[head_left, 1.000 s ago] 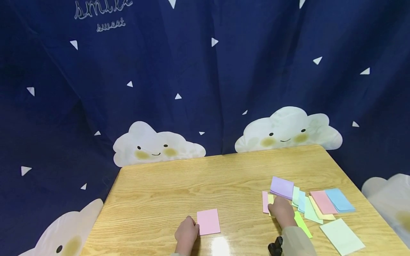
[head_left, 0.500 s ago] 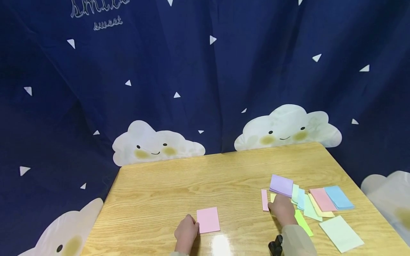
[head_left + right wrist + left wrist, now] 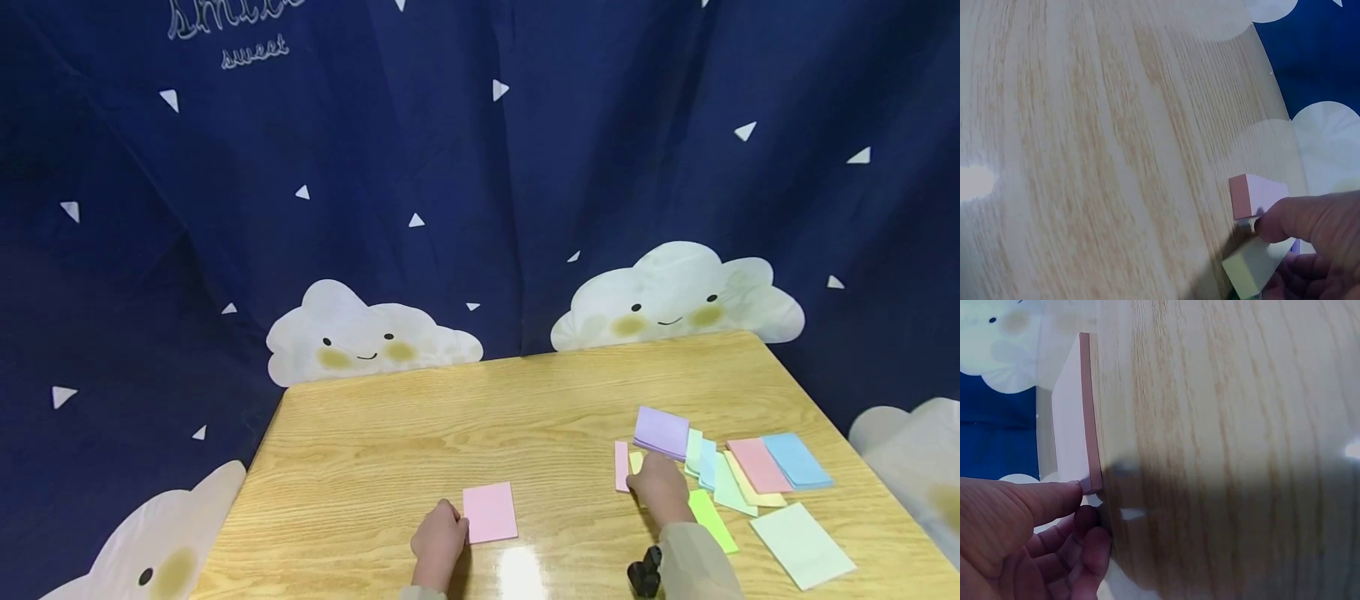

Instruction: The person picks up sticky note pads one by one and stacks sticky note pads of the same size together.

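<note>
In the head view a square pink sticky note pad (image 3: 490,512) lies on the wooden table, with my left hand (image 3: 439,537) at its left edge. The left wrist view shows the thumb (image 3: 1054,503) on the pad's near corner and the other fingers curled beside it, pinching it. Farther right, my right hand (image 3: 662,490) grips a narrow pale yellow sticky note pad (image 3: 1254,265) between thumb and curled fingers. Next to it, across a small gap, lies a narrow pink sticky note pad (image 3: 622,467). My palm hides part of the yellow pad.
Behind the right hand lies a purple pad (image 3: 662,431). To its right are narrow green and blue pads, a bright green strip (image 3: 712,521), a pink pad (image 3: 759,465), a blue pad (image 3: 798,460) and a large pale green pad (image 3: 802,544). A dark blue curtain (image 3: 420,150) hangs behind the table.
The narrow yellow pad, close beside the narrow pink one a second ago, now sits slightly apart from it, toward the right hand. The left hand and square pink pad stay put.
</note>
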The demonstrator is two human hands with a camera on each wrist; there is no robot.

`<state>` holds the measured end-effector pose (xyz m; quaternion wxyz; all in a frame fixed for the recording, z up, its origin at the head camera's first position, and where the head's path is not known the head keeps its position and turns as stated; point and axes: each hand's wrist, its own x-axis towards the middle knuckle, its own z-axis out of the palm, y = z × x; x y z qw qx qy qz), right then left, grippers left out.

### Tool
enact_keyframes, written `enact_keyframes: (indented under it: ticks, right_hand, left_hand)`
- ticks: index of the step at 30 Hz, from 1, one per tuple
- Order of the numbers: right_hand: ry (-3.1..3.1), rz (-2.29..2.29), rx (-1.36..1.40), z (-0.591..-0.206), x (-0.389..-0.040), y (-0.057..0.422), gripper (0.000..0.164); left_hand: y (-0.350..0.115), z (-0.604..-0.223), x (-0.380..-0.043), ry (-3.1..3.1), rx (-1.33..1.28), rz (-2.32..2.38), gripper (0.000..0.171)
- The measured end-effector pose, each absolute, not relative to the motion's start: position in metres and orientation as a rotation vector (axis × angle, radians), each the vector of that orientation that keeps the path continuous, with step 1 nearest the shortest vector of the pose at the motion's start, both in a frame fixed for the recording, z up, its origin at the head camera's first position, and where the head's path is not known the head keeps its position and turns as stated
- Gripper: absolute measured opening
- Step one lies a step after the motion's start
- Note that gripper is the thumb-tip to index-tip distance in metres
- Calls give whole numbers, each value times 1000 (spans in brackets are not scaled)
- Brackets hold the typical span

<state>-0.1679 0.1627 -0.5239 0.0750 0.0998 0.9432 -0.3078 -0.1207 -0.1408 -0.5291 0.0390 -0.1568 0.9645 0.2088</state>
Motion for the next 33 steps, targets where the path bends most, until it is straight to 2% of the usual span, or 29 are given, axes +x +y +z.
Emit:
enact_keyframes:
  ticks: [8, 14, 21, 30, 33]
  right_hand:
    - [2760, -985, 336, -527, -170, 169, 31]
    - [2668, -1046, 389, -532, -172, 177, 26]
    - [2655, -1129, 349, -539, -174, 184, 29]
    - [2629, -1222, 385, -527, -174, 191, 19]
    - [2624, -1222, 386, -522, -175, 191, 28]
  left_hand:
    - [-141, -530, -121, 2956, -466, 653, 15]
    - [-140, -528, -121, 2947, -478, 634, 15]
    - [-141, -527, -119, 2952, -479, 644, 17]
    - [-142, -526, -119, 2959, -464, 639, 16]
    - [-141, -525, -119, 2966, -459, 628, 16]
